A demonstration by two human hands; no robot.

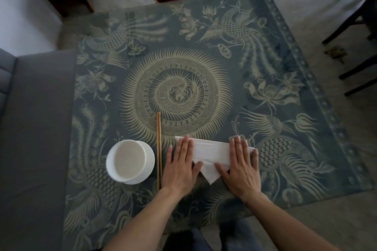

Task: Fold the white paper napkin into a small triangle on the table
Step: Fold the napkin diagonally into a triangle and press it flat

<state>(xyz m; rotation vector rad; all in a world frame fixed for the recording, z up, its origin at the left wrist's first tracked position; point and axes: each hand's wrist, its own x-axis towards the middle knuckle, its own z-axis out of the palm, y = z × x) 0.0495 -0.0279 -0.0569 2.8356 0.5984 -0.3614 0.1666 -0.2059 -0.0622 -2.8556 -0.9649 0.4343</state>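
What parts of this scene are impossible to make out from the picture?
Head view only:
- Napkin: both ends lie under the left hand and right hand, so the number of layers is unclear.
- Chopsticks: near tips covered by the left hand.
- Saucer: mostly hidden by the bowl.
- Chairs: cut by the right edge.

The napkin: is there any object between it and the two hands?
Nothing visible. Both the left hand and the right hand lie flat directly on the napkin. The chopsticks stay to the left, apart.
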